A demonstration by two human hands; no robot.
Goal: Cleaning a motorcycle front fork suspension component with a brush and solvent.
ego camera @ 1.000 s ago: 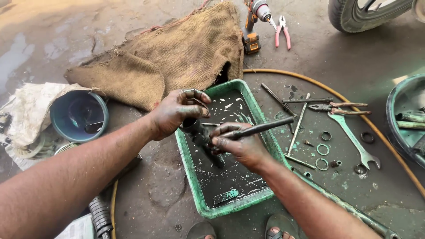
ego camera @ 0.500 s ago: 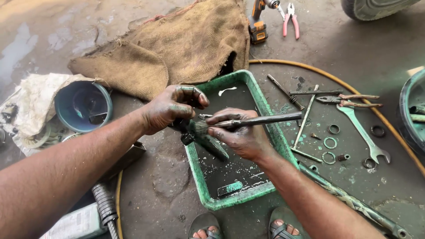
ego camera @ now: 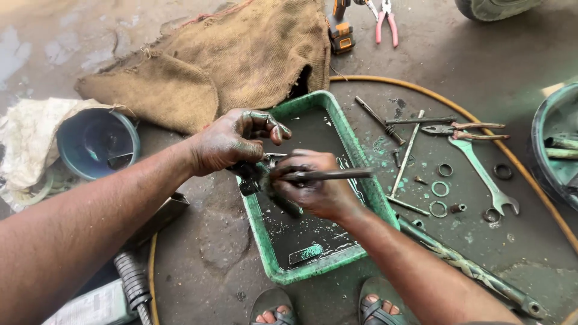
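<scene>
My left hand (ego camera: 232, 142) grips a dark, greasy cylindrical metal part (ego camera: 260, 180) over the left edge of a green plastic tray (ego camera: 313, 268) filled with dark liquid. My right hand (ego camera: 316, 189) holds a paintbrush (ego camera: 325, 175) with a dark handle pointing right; its bristles press against the part. Both hands are smeared with green-black grime. The part's lower end is hidden behind my right hand.
A burlap sack (ego camera: 229, 63) lies behind the tray, a blue bucket (ego camera: 96, 143) at left. On the right: wrench (ego camera: 484, 180), pliers (ego camera: 463, 129), rods, several metal rings (ego camera: 439, 188), an orange hose (ego camera: 481, 138). A cordless drill (ego camera: 342, 30), red pliers (ego camera: 385, 21) and a tyre lie at the top. My sandalled feet (ego camera: 274, 310) are below.
My right hand has drawn the brush leftward along the part, so the handle tip sits closer to the tray. The left hand stays on the part, turned slightly.
</scene>
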